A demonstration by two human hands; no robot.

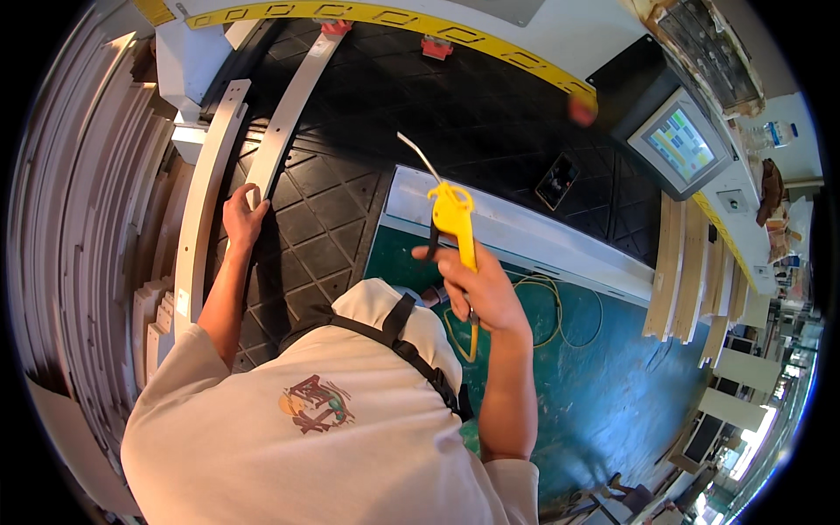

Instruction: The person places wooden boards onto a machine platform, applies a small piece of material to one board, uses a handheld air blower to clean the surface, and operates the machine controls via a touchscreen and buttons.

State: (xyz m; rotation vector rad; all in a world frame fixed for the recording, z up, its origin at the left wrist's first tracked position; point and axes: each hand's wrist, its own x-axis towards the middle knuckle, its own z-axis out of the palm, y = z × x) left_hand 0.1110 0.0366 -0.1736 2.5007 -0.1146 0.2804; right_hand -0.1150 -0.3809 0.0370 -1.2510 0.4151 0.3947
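Note:
My right hand (479, 284) is wrapped round a yellow air blow gun (453, 214), raised in front of my body. Its thin metal nozzle points up toward the black machine bed. A yellow air hose hangs below the grip. On the left, my left hand (243, 219) grips the near end of a long pale strip (284, 127), thumb and fingers at its edges. The strip's far end reaches a red clamp (335, 27). Left of it lies a second pale strip (208, 188), apart from my hand.
Stacked pale boards (101, 210) fill the left side. A yellow-marked beam (394, 16) crosses above the black bed (341, 188). A touchscreen panel (681, 143), a phone-like dark device (557, 181) and wooden boards (669, 271) are at right. Hose loops (560, 315) lie on the green floor.

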